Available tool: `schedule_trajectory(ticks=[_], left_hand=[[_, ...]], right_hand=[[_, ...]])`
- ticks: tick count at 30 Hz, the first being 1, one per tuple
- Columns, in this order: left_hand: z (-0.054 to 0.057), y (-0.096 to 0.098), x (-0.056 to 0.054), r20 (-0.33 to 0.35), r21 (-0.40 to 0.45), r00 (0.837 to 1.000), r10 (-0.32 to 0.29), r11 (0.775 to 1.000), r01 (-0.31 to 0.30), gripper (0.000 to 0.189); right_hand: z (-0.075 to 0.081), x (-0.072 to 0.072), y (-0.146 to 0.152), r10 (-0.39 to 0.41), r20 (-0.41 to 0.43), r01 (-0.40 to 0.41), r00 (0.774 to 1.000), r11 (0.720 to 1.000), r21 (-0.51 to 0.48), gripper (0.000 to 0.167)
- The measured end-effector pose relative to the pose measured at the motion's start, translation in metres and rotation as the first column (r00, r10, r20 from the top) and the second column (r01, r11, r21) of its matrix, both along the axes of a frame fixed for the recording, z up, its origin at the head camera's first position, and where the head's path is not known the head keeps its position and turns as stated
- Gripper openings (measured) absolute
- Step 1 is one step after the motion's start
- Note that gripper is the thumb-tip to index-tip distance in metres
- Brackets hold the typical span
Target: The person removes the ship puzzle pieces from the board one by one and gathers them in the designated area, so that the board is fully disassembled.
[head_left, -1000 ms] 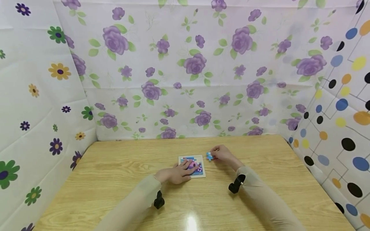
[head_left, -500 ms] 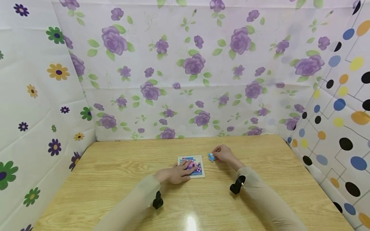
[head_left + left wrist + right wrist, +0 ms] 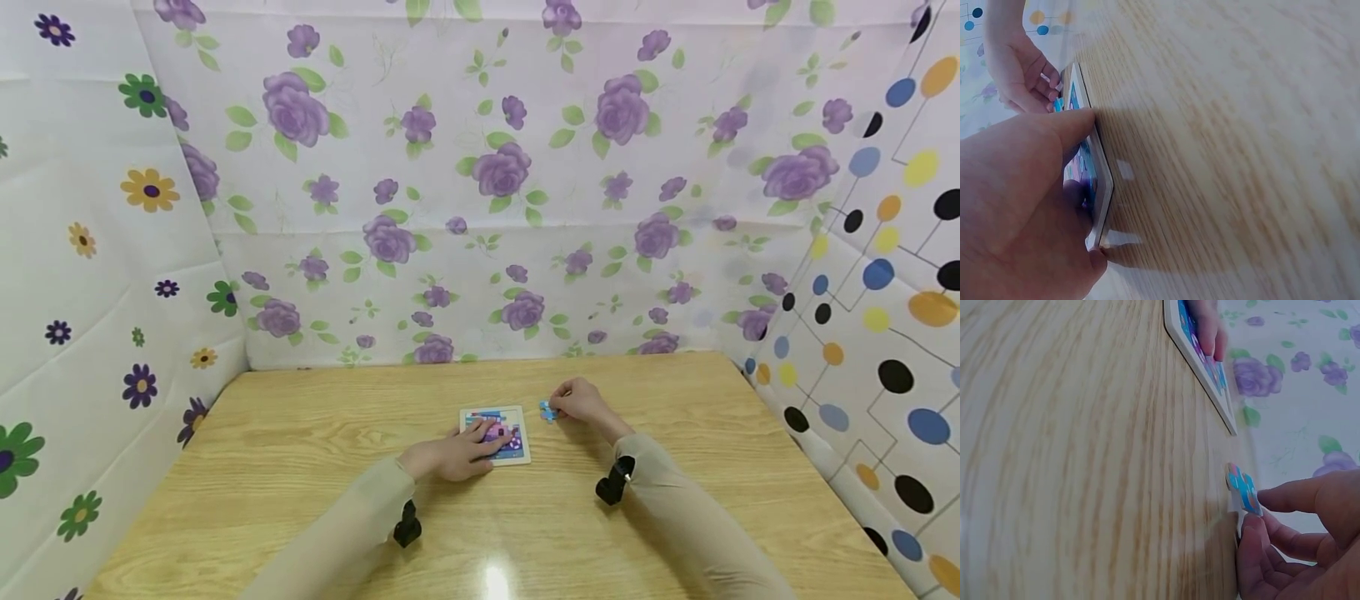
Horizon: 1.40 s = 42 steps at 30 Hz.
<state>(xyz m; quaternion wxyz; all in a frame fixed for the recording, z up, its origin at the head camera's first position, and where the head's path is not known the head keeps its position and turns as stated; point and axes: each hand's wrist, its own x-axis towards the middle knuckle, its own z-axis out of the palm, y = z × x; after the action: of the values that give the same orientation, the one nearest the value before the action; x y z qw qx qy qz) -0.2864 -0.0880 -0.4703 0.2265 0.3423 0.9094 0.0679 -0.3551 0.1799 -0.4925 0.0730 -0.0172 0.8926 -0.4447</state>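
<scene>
The jigsaw tray (image 3: 526,438) lies toward the counter's (image 3: 337,417) far edge, a jigsaw piece (image 3: 546,411) just to its right.

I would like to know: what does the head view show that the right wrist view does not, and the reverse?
Only the head view: the left wall with multicoloured flowers, the dotted wall, both beige sleeves and the black wrist devices.

Only the right wrist view: the right hand from its palm side, lower fingers curled in.

Both: that hand pinching a blue puzzle piece, the left hand on the framed puzzle, the wooden tabletop and the purple-flower backdrop.
</scene>
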Motion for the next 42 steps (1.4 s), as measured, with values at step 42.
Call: schedule_trajectory(ticks=[42], left_hand=[[-0.007,0.003,0.008,-0.088,-0.059,0.99,0.107,0.992,-0.112,0.052]], right_hand=[[0.0,0.002,-0.005,-0.037,-0.049,0.035,0.998,0.999,-0.032,0.022]])
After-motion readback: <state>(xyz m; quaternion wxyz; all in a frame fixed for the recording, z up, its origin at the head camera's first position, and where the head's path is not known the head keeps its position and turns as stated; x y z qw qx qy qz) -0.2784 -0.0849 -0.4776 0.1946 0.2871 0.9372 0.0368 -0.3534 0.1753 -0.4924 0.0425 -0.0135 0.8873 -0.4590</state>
